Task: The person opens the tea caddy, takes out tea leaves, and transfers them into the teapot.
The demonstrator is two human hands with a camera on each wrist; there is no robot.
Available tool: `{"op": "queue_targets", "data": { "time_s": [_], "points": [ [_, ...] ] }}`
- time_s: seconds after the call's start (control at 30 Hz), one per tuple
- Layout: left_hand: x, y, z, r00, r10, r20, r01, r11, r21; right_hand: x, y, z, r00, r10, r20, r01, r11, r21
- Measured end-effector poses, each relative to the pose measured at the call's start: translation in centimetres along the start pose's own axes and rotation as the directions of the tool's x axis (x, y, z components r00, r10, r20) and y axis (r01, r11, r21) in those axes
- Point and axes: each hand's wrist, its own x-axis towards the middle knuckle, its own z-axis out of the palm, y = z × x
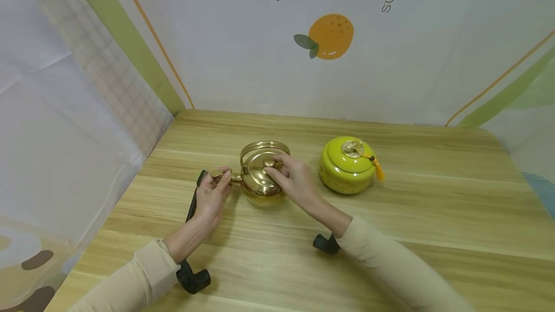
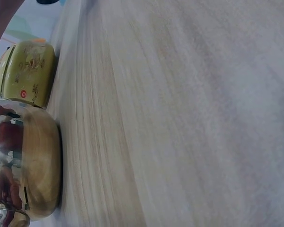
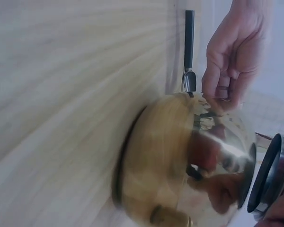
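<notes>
A shiny gold teapot [image 1: 262, 196] stands on the wooden table, its arched top handle [image 1: 265, 144] upright at the far side. My left hand [image 1: 211, 195] pinches the short gold tube [image 1: 234, 177] that sticks out of its left side, thumb on top. With thumb and fingers, my right hand [image 1: 295, 179] pinches the round knob [image 1: 269, 163] of the teapot's lid [image 1: 257, 166]. In the right wrist view the lid [image 3: 273, 165] is lifted, with a gap between its dark rim and the pot's mouth. The left wrist view shows the teapot's body [image 2: 40, 165] low at the left.
Right of the teapot sits a yellow-green lidded jar [image 1: 347, 177] with a gold ornament and an orange tassel [image 1: 379, 170]. Black camera-mount parts [image 1: 192, 278] hang by both wrists. A printed cloth [image 1: 260, 81] backs the table.
</notes>
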Motion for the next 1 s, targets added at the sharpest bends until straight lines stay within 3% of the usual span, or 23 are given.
{"op": "queue_targets", "data": {
  "time_s": [0.2, 0.37, 0.53, 1.0],
  "points": [
    [0.1, -0.2, 0.0, 1.000, -0.003, -0.012, 0.003, 1.000, 0.000, -2.1, 0.4, -2.4, 0.999, -0.024, 0.035, 0.021, 0.996, 0.088],
    [0.2, -0.3, 0.0, 1.000, -0.009, -0.015, 0.009, 1.000, -0.010, -4.0, 1.1, -4.4, 0.990, 0.054, 0.127, -0.066, 0.994, 0.088],
    [0.3, -0.2, -0.1, 1.000, -0.021, -0.001, 0.021, 1.000, -0.015, -5.6, 2.1, -5.6, 0.967, 0.117, 0.226, -0.131, 0.990, 0.046],
    [0.1, 0.2, 0.2, 1.000, -0.024, -0.006, 0.024, 1.000, -0.002, -7.0, 4.7, -5.8, 0.882, 0.119, 0.456, -0.123, 0.992, -0.022]
  ]
}}
